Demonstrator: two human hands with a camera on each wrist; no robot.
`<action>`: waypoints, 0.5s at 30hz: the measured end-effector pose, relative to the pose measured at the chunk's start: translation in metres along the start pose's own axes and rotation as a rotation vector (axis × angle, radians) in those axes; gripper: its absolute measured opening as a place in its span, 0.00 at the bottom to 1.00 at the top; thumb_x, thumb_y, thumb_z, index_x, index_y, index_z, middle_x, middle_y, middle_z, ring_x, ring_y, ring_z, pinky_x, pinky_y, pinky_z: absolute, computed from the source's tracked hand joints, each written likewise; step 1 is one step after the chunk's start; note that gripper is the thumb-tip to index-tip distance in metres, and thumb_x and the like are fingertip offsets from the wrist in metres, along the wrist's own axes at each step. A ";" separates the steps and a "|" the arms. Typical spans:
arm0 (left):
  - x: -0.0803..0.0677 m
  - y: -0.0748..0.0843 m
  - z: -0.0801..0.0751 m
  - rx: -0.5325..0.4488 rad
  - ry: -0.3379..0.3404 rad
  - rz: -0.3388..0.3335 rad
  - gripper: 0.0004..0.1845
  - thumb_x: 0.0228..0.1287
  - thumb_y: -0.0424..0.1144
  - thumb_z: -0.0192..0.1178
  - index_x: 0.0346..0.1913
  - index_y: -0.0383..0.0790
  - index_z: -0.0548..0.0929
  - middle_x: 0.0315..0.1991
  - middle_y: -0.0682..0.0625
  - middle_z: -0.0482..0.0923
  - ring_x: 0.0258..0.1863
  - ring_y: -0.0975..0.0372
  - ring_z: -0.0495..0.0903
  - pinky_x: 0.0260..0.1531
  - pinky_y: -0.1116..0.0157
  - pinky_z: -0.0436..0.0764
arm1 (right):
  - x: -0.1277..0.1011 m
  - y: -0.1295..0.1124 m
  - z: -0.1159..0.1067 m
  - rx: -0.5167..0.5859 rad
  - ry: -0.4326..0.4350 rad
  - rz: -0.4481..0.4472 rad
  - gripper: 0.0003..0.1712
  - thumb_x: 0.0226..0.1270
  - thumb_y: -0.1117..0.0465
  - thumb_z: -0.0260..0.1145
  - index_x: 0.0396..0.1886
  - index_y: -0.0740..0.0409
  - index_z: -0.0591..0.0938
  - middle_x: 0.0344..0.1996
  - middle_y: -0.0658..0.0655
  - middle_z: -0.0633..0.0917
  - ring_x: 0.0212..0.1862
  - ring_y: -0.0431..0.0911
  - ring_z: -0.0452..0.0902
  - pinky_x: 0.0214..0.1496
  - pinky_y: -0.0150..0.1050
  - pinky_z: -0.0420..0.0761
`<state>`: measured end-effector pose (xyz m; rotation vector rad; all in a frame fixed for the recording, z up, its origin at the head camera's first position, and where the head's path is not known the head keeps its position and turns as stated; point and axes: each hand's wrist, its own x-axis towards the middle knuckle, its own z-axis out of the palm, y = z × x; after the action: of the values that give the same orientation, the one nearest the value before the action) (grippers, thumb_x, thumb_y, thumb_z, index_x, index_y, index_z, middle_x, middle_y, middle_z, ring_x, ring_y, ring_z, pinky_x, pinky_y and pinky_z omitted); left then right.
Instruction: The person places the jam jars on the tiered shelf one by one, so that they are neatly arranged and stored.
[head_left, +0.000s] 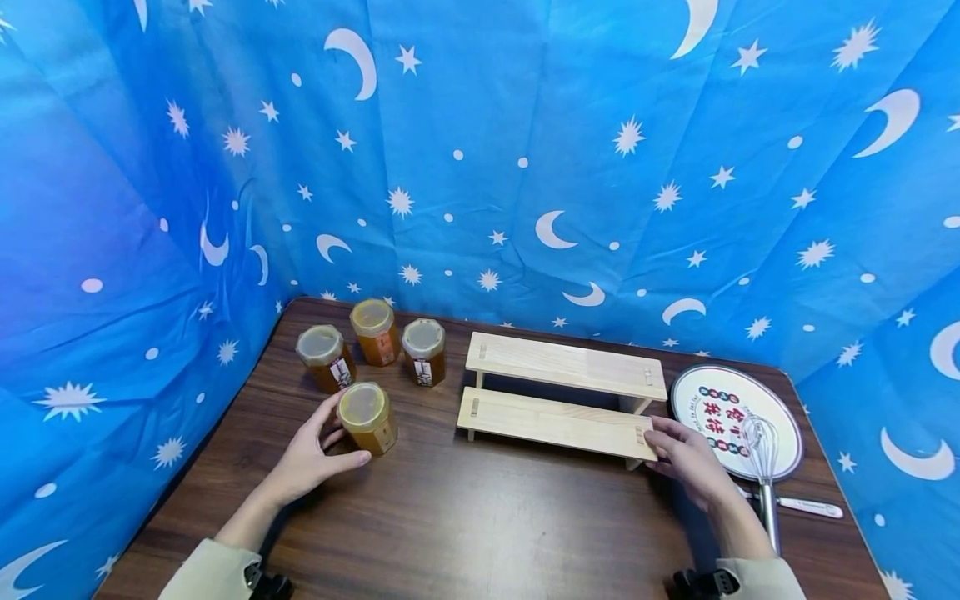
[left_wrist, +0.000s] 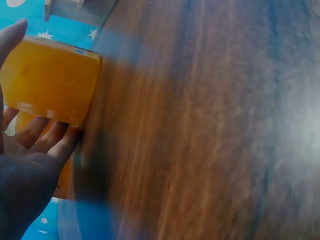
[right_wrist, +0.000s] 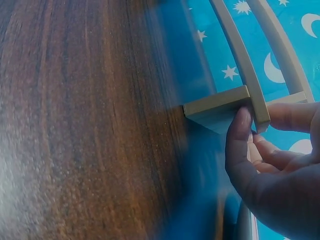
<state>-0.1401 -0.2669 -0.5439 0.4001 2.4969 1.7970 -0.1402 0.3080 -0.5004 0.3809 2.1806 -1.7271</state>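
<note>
Left hand (head_left: 311, 454) around jar (head_left: 367, 417)

A two-step shelf of pale wood (head_left: 561, 392) stands on the middle of the dark brown wooden table (head_left: 480, 517). Left of the shelf stand four amber glass jars with flat lids; the nearest jar (head_left: 367, 417) stands in front of the other three (head_left: 375, 346). The left hand (head_left: 311, 454) wraps round that nearest jar. The right hand (head_left: 686, 458) holds the shelf's right end. Right of the shelf lies a round white paper fan (head_left: 712, 400), and a silver wire whisk (head_left: 763, 467) lies on it.
</note>
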 end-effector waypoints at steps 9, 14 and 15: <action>0.006 -0.004 0.005 0.023 0.013 -0.032 0.54 0.53 0.40 0.82 0.80 0.50 0.61 0.74 0.47 0.66 0.73 0.49 0.66 0.66 0.45 0.71 | 0.001 0.003 -0.004 0.108 -0.039 0.037 0.37 0.83 0.61 0.56 0.79 0.75 0.53 0.58 0.61 0.77 0.47 0.38 0.81 0.53 0.38 0.85; 0.007 -0.006 0.006 0.059 0.037 -0.029 0.53 0.54 0.40 0.82 0.80 0.49 0.62 0.72 0.46 0.69 0.71 0.51 0.68 0.65 0.47 0.74 | 0.000 0.004 -0.006 0.128 -0.052 0.039 0.38 0.83 0.60 0.57 0.79 0.75 0.53 0.57 0.58 0.78 0.47 0.38 0.80 0.53 0.38 0.85; 0.007 -0.007 0.006 0.068 0.043 -0.027 0.52 0.54 0.40 0.82 0.80 0.48 0.63 0.72 0.47 0.70 0.70 0.52 0.69 0.64 0.49 0.75 | 0.000 0.004 -0.006 0.128 -0.052 0.040 0.38 0.83 0.60 0.57 0.79 0.74 0.53 0.57 0.58 0.78 0.48 0.39 0.80 0.53 0.38 0.85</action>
<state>-0.1470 -0.2614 -0.5516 0.3320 2.5845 1.7338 -0.1393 0.3149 -0.5028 0.4037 2.0194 -1.8392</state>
